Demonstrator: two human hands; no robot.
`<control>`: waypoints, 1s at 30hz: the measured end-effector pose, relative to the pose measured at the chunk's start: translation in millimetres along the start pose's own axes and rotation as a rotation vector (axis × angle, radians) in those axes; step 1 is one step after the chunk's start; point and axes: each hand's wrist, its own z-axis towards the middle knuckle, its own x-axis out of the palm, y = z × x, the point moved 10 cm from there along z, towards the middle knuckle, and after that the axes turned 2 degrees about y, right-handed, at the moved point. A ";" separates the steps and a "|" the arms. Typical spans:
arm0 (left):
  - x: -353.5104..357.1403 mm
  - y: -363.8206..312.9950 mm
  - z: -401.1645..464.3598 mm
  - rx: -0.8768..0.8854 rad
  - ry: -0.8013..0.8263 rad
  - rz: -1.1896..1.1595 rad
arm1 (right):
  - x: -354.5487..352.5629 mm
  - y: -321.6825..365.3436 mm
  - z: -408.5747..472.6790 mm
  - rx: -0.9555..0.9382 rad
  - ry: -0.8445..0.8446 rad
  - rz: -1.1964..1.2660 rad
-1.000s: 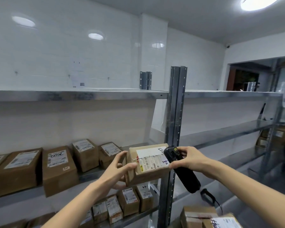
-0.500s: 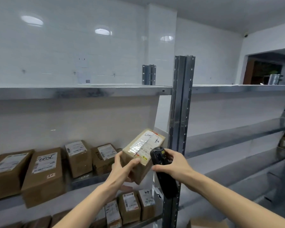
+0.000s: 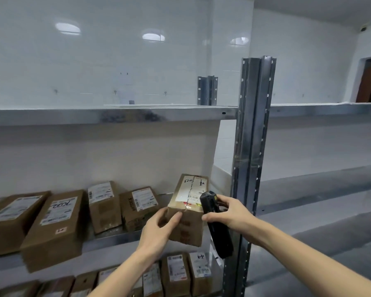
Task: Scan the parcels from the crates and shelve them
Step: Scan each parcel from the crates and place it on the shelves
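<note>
Several labelled parcels are already standing in a row on the middle shelf (image 3: 107,237), with more on the shelf below, so the shelving is well underway. The left hand (image 3: 159,230) is gripping a small brown cardboard parcel (image 3: 187,211), thumb curled over its front edge, holding it above the shelf edge beside the row's right end. Its white label is facing up, marked by handwriting. The right hand (image 3: 229,213) is clasping a black handheld scanner (image 3: 215,224) just beside it.
</note>
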 end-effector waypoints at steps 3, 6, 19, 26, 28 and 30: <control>-0.8 6.8 5.5 -0.006 -0.057 0.010 | -1.9 -10.9 11.2 0.012 0.023 -0.005; 1.3 13.4 12.9 -0.029 -0.081 0.018 | 0.3 -17.1 22.9 0.013 0.062 -0.032; -1.3 26.3 54.3 -0.034 -0.202 0.104 | -1.0 -33.4 80.2 0.042 0.170 0.004; -9.9 30.5 80.3 -0.049 -0.239 0.185 | 3.9 -32.9 112.0 0.048 0.213 0.010; -13.8 28.6 87.9 -0.056 -0.258 0.235 | 5.6 -32.1 120.0 0.045 0.224 0.005; -18.1 25.3 93.8 -0.062 -0.286 0.264 | 5.9 -31.0 128.6 0.050 0.225 0.013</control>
